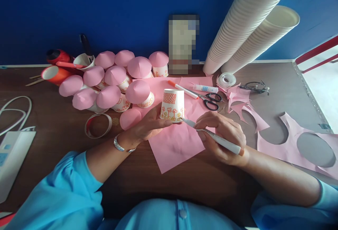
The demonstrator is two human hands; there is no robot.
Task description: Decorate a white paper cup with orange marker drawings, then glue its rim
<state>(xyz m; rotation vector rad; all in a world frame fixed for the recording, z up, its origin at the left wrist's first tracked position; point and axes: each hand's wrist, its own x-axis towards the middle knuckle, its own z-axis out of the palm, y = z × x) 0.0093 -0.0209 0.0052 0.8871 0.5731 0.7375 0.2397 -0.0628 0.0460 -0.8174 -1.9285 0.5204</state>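
Note:
My left hand [151, 123] grips an upside-down white paper cup [172, 104], its fingers around the cup's lower left side. Red flowers, a red dotted patch and some yellow-green marks are drawn on the cup. Closed around a white marker [221, 141], my right hand [224, 135] holds the pen's tip against the cup near its bottom right edge. Beneath both hands lies pink paper [174, 149]. An orange-capped marker [182, 89], a glue stick [205, 88] and black-handled scissors [211, 101] rest on the paper behind the cup.
Several cups with pink paper cone roofs [139, 67] stand at the back left. Tall stacks of white paper cups [245, 22] lean on the blue wall. A tape roll [98, 125], a power strip [16, 156], glasses [255, 87] and pink paper scraps [285, 142] lie around.

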